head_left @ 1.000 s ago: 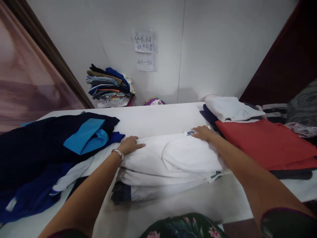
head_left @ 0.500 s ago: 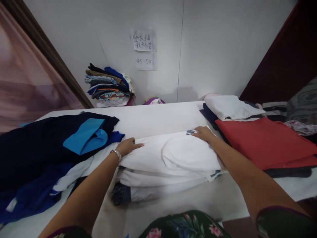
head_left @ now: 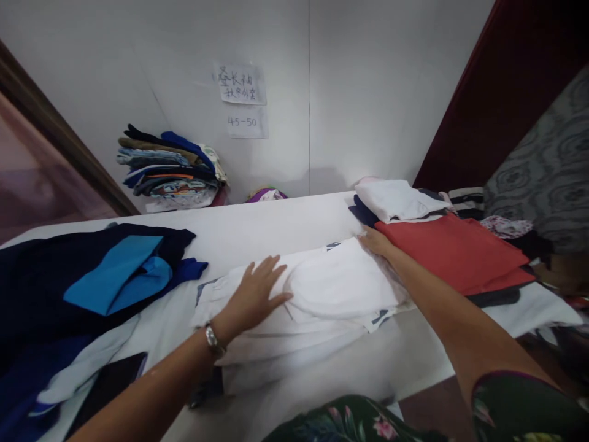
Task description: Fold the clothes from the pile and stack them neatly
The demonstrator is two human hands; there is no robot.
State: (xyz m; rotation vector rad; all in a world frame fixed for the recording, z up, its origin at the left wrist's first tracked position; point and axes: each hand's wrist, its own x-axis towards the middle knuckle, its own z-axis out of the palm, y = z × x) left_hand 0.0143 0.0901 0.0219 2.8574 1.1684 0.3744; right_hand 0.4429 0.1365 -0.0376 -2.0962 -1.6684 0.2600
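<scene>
A folded white garment (head_left: 340, 285) lies before me on top of other white folded clothes, its upper layer showing a rounded outline. Over its left half, my left hand (head_left: 257, 293) is open, palm down, fingers spread; a silver bracelet circles that wrist. My right hand (head_left: 376, 241) is at the garment's far right corner, its fingers closed on the edge and partly hidden. Dark-patterned trim (head_left: 332, 246) shows along the far edge, close to the right hand.
Dark blue clothes with a bright blue piece (head_left: 115, 273) lie on the left, near a dark flat object (head_left: 113, 387). On the right is a pile with a red garment (head_left: 455, 252) and a white one (head_left: 400, 199). A clothes stack (head_left: 170, 169) stands behind the white table (head_left: 276, 224).
My left hand has left the garment's far left edge and moved inward over its top, fingers spreading. My right hand has shifted to the far right corner. The view has turned right.
</scene>
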